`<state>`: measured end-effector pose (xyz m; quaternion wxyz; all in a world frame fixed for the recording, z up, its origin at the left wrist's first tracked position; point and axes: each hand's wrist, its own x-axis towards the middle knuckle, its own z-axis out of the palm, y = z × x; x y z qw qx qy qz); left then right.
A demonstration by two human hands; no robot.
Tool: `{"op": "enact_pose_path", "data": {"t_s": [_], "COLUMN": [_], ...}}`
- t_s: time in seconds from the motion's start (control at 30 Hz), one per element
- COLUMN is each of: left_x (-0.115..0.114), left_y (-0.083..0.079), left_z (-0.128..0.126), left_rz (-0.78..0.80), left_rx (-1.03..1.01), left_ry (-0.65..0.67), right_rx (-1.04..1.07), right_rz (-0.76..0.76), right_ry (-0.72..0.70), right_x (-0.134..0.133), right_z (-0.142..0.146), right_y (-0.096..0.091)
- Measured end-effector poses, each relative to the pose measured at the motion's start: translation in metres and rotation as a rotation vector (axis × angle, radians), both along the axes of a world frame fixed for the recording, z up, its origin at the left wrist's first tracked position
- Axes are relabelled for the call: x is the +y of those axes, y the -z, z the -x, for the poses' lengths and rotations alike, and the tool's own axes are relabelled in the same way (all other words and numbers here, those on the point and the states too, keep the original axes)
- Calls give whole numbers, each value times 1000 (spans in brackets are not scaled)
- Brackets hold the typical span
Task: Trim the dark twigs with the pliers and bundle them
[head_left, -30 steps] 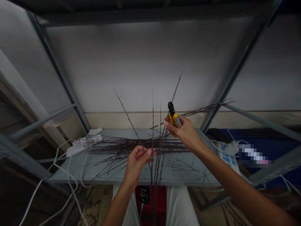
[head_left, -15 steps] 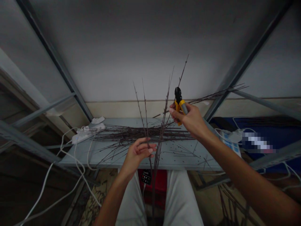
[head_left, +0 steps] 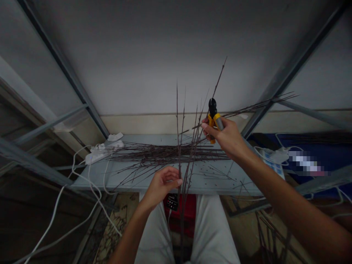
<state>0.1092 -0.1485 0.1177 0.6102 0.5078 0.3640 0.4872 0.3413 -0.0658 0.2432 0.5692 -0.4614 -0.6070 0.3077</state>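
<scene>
The person sits in front of a grey metal shelf (head_left: pixel 137 189), both arms reaching forward over it. The right hand (head_left: pixel 229 136) is raised above the shelf's far half, wrist bent and fingers wrapped closely around the handles of yellow-and-black side cutters (head_left: pixel 213 119). That grip stands the black cutting head upright, among the upper stems of a bundle of bare twigs (head_left: pixel 189 156).

The left hand (head_left: pixel 162 185) is lower, just above the shelf's near edge, its fingers curled narrowly and its thumb against the stems. It seems to be pinching the bundle, which keeps the twigs nearly upright and lifted clear of the shelf, their tips rising past the cutters while their lower ends hang down past the edge.

A loose pile of long twigs (head_left: pixel 165 154) lies crosswise on the shelf, with small cut bits scattered to its right. A white power strip (head_left: pixel 99 156) sits at the shelf's left end, and white cables (head_left: pixel 90 190) drape over the edge beside it. Below the near edge, a red crate (head_left: pixel 181 216) stands between the person's pale trousers (head_left: pixel 211 234).
</scene>
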Motion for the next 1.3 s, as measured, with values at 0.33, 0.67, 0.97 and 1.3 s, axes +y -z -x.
{"op": "enact_pose_path", "data": {"t_s": [0.33, 0.67, 0.97, 1.3], "left_x": [-7, -12, -8, -6], "left_y": [13, 10, 7, 1], "left_z": [-6, -3, -6, -5], "left_rz": [20, 158, 158, 182], "left_rx": [-31, -144, -212, -209], "left_ry": [-111, -67, -145, -114], "right_rx": [1, 14, -19, 25], "right_rz": [19, 40, 3, 49], "right_ry": [1, 24, -1, 2], "right_x": [0, -3, -2, 0], "right_z": [-8, -13, -12, -4], "right_y": [9, 11, 17, 17]}}
